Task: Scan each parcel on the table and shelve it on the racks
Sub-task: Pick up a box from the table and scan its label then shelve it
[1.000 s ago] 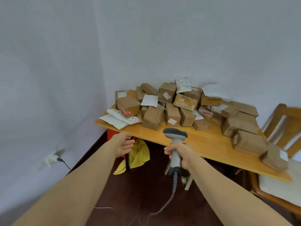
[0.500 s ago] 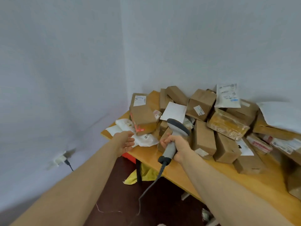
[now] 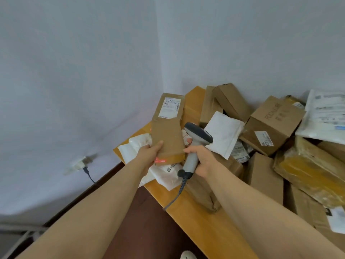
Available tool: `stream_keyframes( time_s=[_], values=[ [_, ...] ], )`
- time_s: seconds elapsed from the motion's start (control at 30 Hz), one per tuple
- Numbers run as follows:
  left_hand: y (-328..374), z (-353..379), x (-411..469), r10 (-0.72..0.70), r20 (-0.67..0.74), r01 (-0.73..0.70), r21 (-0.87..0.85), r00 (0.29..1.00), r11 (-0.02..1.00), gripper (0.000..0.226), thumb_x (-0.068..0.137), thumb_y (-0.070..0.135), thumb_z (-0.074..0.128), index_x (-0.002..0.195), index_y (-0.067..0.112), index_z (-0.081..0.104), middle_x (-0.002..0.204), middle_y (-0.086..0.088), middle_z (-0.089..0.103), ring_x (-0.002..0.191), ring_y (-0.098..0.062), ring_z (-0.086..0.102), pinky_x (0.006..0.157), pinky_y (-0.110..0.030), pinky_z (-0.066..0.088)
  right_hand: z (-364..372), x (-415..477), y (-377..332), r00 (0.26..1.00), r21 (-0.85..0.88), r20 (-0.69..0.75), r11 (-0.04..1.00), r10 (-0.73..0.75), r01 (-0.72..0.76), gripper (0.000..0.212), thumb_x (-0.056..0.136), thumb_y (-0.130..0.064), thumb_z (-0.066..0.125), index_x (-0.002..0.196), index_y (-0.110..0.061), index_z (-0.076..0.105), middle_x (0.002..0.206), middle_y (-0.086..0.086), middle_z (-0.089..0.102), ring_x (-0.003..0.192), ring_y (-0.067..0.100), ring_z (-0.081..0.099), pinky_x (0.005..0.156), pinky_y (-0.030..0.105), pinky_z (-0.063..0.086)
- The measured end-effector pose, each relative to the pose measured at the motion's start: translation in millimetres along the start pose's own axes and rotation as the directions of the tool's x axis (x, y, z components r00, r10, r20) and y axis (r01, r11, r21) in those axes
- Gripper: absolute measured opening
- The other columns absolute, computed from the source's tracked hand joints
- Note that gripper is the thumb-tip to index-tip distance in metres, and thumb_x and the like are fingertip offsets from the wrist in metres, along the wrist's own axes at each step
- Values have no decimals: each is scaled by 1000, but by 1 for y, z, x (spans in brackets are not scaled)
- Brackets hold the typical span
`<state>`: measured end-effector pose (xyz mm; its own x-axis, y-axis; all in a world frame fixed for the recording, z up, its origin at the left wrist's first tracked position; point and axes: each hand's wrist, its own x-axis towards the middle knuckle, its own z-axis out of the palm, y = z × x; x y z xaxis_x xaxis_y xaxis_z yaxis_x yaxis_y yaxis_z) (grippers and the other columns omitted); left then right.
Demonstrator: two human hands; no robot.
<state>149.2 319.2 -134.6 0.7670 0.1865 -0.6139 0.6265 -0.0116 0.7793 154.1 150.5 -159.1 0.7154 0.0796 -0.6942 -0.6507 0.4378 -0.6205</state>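
My left hand grips the near end of a brown cardboard parcel at the table's left corner, thumb on its top face. A red scanner light falls on the parcel's near edge by my wrist. My right hand holds the grey barcode scanner by its handle, just right of that parcel, its head pointing right. Its coiled cable hangs down over the table edge. A second box with a white label stands behind the held parcel.
The wooden table carries a heap of several cardboard boxes, white padded mailers and a yellow-taped parcel. White poly bags lie under the held parcel. A wall socket with a plug sits low on the left wall.
I have stepped closer to the table corner. My left hand, empty before, now grips the brown parcel. The scanner has moved up beside it.
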Motion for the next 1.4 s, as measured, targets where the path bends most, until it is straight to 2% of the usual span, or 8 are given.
stream_keyframes(
  time_s=[0.13,0.27,0.4,0.5,0.8,0.97,1.13,1.4],
  values=[
    [-7,2,4,2,16,-2,-11,1000,1000,51,92,33,63,131,3,52,122,-8,63,101,-21,62,84,-29,50,0,1,3,999,-19,33,999,-35,36,55,70,5,69,120,-17,64,118,14,64,109,36,60,79,46,56],
    [-6,-5,-14,49,42,-44,-109,998,993,47,87,25,70,126,4,52,107,-6,65,88,-17,64,67,-24,48,-2,-24,4,994,-49,-12,993,-109,109,58,66,6,72,119,-17,64,118,12,64,106,32,60,87,44,53],
    [-8,-19,-47,67,124,-49,-143,990,989,64,77,35,76,131,21,44,119,-6,60,103,-23,58,91,-44,41,-4,-71,16,986,1,-29,986,-164,164,41,72,11,65,107,-10,68,100,9,69,87,26,62,69,35,52],
    [-16,-31,-78,128,210,-102,-127,969,987,71,77,23,79,133,24,36,117,-6,56,96,-20,59,87,-38,48,-11,-103,38,977,60,-105,979,-185,192,55,59,6,72,112,-7,68,109,17,70,94,34,64,84,49,56],
    [-64,-14,-148,333,442,-492,314,833,812,130,27,38,86,142,16,29,119,2,40,118,-21,46,96,-40,50,-64,-209,97,926,288,-270,895,-265,340,18,90,-6,63,105,-14,66,99,8,69,91,26,65,87,41,53],
    [-93,14,-183,311,612,-589,324,728,741,128,37,25,85,143,32,13,136,-2,21,126,-25,31,101,-50,45,-102,-257,112,892,314,-348,860,-290,402,26,88,-16,67,113,-10,61,90,7,66,85,23,62,69,39,53],
    [-113,40,-205,351,670,-689,337,654,641,121,57,6,89,146,27,10,142,-7,13,131,-22,19,110,-35,23,-133,-284,124,875,342,-370,830,-312,441,31,83,-18,72,111,-14,62,106,9,67,97,26,63,72,43,54],
    [-120,96,-232,68,766,-402,258,639,879,111,43,56,92,134,57,28,137,7,41,128,-23,42,102,-50,43,-201,-314,127,853,379,-427,798,-298,469,31,78,-3,74,107,-8,64,100,13,70,91,27,66,75,43,56]
  ],
)
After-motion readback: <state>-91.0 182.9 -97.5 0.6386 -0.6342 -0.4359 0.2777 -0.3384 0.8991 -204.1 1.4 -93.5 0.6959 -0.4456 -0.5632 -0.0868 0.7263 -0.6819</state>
